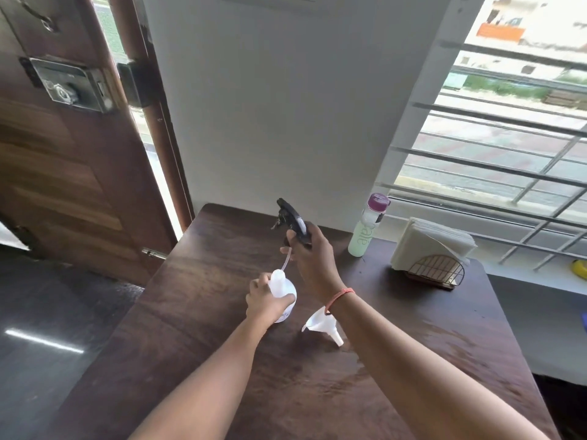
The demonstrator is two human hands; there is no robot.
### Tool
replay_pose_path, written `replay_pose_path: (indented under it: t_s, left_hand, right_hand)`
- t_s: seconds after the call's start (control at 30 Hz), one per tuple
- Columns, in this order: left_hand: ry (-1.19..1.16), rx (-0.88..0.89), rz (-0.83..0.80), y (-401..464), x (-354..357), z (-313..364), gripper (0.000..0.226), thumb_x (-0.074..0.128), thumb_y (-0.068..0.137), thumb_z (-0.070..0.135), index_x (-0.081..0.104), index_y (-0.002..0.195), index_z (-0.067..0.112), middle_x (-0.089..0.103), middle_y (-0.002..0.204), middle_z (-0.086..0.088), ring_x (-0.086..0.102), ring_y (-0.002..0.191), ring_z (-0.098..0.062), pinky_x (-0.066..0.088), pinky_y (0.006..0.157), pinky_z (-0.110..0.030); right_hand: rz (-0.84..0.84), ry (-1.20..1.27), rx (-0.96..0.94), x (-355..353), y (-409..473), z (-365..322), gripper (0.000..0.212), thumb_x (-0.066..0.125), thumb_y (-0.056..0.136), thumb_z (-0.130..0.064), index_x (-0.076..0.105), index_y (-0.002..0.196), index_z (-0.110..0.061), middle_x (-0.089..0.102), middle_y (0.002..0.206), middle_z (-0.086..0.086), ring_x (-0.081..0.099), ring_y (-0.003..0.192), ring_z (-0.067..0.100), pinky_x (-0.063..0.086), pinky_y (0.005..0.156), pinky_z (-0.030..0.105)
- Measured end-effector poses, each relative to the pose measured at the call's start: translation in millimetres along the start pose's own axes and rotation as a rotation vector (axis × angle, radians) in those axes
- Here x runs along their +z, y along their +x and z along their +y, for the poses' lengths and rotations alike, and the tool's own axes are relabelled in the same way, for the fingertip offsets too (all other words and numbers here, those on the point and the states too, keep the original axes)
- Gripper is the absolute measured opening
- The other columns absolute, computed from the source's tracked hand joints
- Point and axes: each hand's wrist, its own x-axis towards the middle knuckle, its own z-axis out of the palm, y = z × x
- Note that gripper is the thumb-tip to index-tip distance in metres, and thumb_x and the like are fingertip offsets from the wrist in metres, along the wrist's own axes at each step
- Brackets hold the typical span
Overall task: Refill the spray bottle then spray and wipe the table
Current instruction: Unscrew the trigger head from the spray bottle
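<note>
A dark wooden table [197, 312] stands by a door and a barred window. The left hand [265, 301] wraps the spray bottle [282, 289]. Above, the right hand [313, 254] grips the black trigger head [293, 222], its tube [286, 265] inside the neck. A funnel [324, 325] lies just right of the left fingers; the tube may drip or snag, tipping the bottle.

A wooden door [63, 173] stands at left, fitted with a metal lock [68, 85]. Right of the door, a plain white wall [286, 106] runs behind the scene. At right, a window with horizontal metal bars [495, 166] overlooks a street. A yellow object [579, 265], only partly visible, lies on the white ledge [524, 274] beneath the window. Dark glossy floor [47, 328] shows at lower left.
</note>
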Motion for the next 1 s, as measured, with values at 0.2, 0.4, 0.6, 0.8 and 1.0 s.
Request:
replay_pose_path:
  t_s: [0.2,0.4,0.6,0.8,1.0]
  left_hand:
    - [-0.069,-0.001,-0.009,4.4,-0.8,-1.9,0.065,0.069,0.078,0.028,0.038,0.135,0.025,0.036,0.139,-0.003,0.038,0.127,-0.034,0.036,0.098,-0.035]
    - [-0.161,-0.026,-0.032,5.9,-4.9,-4.1,0.064,0.072,0.074,0.024,0.042,0.130,0.028,0.038,0.135,-0.002,0.042,0.123,-0.030,0.042,0.101,-0.038]
    - [-0.189,-0.034,-0.036,5.4,-4.3,-5.5,0.062,0.074,0.071,0.024,0.044,0.125,0.029,0.039,0.131,0.000,0.044,0.121,-0.029,0.045,0.101,-0.041]
    - [-0.200,-0.029,-0.033,9.6,-3.0,-7.6,0.055,0.074,0.071,0.023,0.043,0.116,0.031,0.039,0.129,0.000,0.046,0.119,-0.029,0.046,0.099,-0.041]
    - [-0.189,-0.007,-0.026,10.0,-2.2,-9.9,0.060,0.074,0.071,0.024,0.046,0.125,0.028,0.040,0.131,-0.002,0.044,0.121,-0.029,0.044,0.099,-0.040]
  right_hand:
    - [-0.074,-0.181,-0.081,-8.4,5.9,-23.2,0.008,0.060,0.095,-0.022,0.057,0.102,-0.021,0.068,0.090,0.011,0.072,0.065,0.019,0.059,0.065,0.049]
    - [-0.006,-0.306,-0.174,-8.5,5.5,-32.4,0.012,0.058,0.095,-0.024,0.058,0.106,-0.019,0.067,0.085,0.005,0.069,0.063,0.016,0.057,0.067,0.038]
    - [0.024,-0.279,-0.145,-7.5,2.1,-35.7,0.010,0.058,0.094,-0.029,0.058,0.100,-0.020,0.066,0.078,-0.001,0.070,0.065,0.020,0.058,0.067,0.047]
    - [0.099,-0.183,-0.138,-11.3,1.0,-42.9,0.004,0.057,0.096,-0.026,0.056,0.098,-0.023,0.062,0.080,-0.003,0.069,0.062,0.022,0.059,0.059,0.045]
    - [0.186,-0.050,-0.035,-17.4,-0.9,-42.2,0.011,0.056,0.097,-0.022,0.057,0.101,-0.012,0.061,0.078,0.001,0.071,0.061,0.024,0.060,0.054,0.038]
